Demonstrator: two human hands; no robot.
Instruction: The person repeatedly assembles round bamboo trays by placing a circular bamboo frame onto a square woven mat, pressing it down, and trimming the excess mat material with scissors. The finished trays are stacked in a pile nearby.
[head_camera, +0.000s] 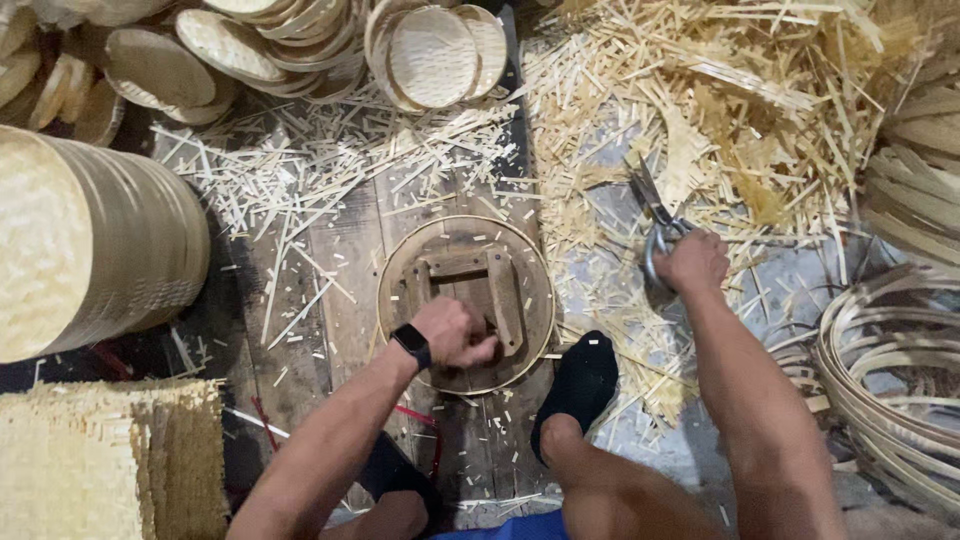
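Note:
My left hand (455, 333), with a black watch on the wrist, rests closed on the near part of a round wooden mould (400, 275) with wooden blocks nailed inside it. My right hand (692, 262) grips the handles of metal scissors (650, 205), whose blades point away from me over a heap of bamboo offcuts (720, 110). My foot in a black sock (582, 385) rests beside the mould on the floor.
A tall stack of round woven bamboo trays (95, 240) lies at the left, more trays (430, 55) at the back. Bamboo hoops (890, 370) lie coiled at the right. A woven mat pile (100, 465) sits at the lower left. Splinters litter the planks.

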